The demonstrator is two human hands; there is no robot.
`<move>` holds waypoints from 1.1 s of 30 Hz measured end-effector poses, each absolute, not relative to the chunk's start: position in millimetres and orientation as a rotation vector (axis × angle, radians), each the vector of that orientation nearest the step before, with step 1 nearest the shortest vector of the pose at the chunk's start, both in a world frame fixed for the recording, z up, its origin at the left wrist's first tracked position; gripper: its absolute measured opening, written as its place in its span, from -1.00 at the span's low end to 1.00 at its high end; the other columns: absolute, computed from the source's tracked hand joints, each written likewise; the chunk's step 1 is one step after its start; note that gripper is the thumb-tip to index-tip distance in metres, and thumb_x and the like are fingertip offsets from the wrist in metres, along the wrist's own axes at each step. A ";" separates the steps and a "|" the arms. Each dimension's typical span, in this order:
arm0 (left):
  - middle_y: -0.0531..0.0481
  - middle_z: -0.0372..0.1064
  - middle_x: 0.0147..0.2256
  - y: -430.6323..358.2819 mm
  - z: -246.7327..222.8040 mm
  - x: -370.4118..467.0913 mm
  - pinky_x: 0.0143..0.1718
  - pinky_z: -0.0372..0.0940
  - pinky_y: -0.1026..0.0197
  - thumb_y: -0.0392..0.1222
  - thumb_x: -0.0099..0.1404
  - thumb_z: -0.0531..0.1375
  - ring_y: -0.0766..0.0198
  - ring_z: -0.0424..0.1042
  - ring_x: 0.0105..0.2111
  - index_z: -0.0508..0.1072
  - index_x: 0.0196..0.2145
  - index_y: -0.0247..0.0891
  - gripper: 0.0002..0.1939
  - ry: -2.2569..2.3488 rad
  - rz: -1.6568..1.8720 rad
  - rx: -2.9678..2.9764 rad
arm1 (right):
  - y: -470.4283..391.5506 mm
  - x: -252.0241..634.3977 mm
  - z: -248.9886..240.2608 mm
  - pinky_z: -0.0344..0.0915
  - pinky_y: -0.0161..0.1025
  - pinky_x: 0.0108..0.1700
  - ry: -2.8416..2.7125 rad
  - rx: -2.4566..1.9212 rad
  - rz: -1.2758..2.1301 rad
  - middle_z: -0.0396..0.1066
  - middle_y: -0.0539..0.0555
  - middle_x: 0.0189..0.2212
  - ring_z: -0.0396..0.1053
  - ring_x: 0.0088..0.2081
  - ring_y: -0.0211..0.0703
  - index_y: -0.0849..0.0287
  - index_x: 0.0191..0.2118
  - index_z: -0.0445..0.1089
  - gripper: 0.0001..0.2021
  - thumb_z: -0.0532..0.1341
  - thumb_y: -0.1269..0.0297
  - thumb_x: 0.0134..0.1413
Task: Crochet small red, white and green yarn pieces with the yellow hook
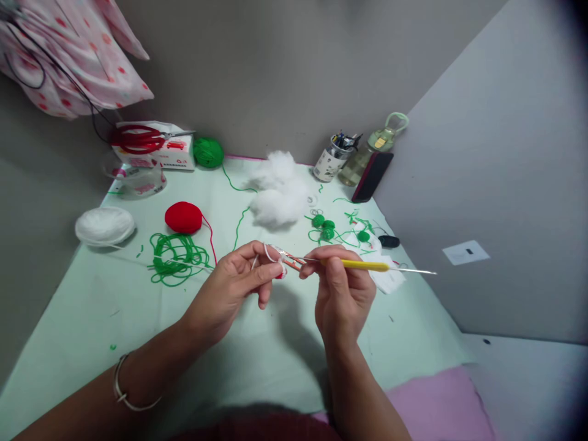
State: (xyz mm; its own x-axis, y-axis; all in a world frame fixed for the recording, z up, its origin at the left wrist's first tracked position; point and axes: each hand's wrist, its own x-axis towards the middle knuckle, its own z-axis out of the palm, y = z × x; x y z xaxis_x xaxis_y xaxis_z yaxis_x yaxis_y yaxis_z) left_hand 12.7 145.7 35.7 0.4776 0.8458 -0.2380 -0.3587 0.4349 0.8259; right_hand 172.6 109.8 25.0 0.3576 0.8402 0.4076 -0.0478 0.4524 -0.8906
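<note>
My left hand (234,278) pinches a small red-and-white piece (279,275) between thumb and fingers, white yarn (267,251) looped at the index finger. My right hand (344,291) grips the yellow-handled hook (362,264), its shaft directed at the piece, above the tabletop (206,361). Step in hand, as I judge it: working a stitch. Next move calls for steady yarn tension and a controlled hook.

A: What is borne by the pale green tabletop (243,370)?
B: From its middle, a white yarn ball (105,226) is set at ten o'clock, a red yarn ball (183,217) at eleven, white stuffing (278,199) at twelve.
A: And at one?
B: A pen cup (328,165) is placed there.
</note>
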 end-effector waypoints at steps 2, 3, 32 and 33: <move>0.23 0.38 -0.54 146.1 35.8 12.7 -0.55 0.14 0.38 -0.21 0.26 0.39 0.53 0.27 -0.66 0.49 -0.30 -0.22 -0.86 0.724 0.834 0.787 | 109.0 172.4 25.3 0.36 -0.22 -0.37 -1.064 -0.908 0.685 0.48 0.00 -0.33 0.45 -0.43 -0.27 0.06 -0.21 0.58 -0.82 0.20 0.31 0.37; 0.22 0.40 -0.53 146.3 35.6 12.7 -0.54 0.15 0.38 -0.21 0.25 0.40 0.53 0.27 -0.66 0.49 -0.30 -0.22 -0.86 0.727 0.834 0.791 | 108.7 172.1 25.1 0.36 -0.21 -0.37 -1.076 -0.902 0.685 0.48 0.00 -0.34 0.44 -0.43 -0.26 0.07 -0.21 0.58 -0.82 0.20 0.31 0.37; 0.18 0.29 -0.52 150.0 35.5 7.2 -0.44 0.26 0.26 -0.16 0.26 0.36 0.40 0.32 -0.58 0.50 -0.31 -0.22 -0.87 0.738 0.718 1.057 | 112.8 181.8 29.6 0.23 -0.27 -0.33 -1.380 -1.240 0.600 0.37 -0.05 -0.47 0.30 -0.38 -0.27 0.10 -0.39 0.49 -0.83 0.31 0.31 0.27; 0.18 0.29 -0.54 150.5 35.2 7.2 -0.44 0.25 0.27 -0.15 0.27 0.35 0.40 0.31 -0.58 0.50 -0.31 -0.22 -0.87 0.718 0.713 1.017 | 113.4 182.4 29.4 0.24 -0.28 -0.34 -1.358 -1.235 0.620 0.37 -0.05 -0.47 0.30 -0.39 -0.28 0.11 -0.40 0.48 -0.82 0.32 0.29 0.27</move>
State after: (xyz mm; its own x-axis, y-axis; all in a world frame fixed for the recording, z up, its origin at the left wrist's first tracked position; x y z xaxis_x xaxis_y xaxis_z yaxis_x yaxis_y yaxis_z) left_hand 7.2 150.5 35.2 0.5702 0.7990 -0.1909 -0.1858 0.3519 0.9174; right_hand 182.4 113.4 29.4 0.1931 0.9059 0.3769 0.3085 0.3086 -0.8998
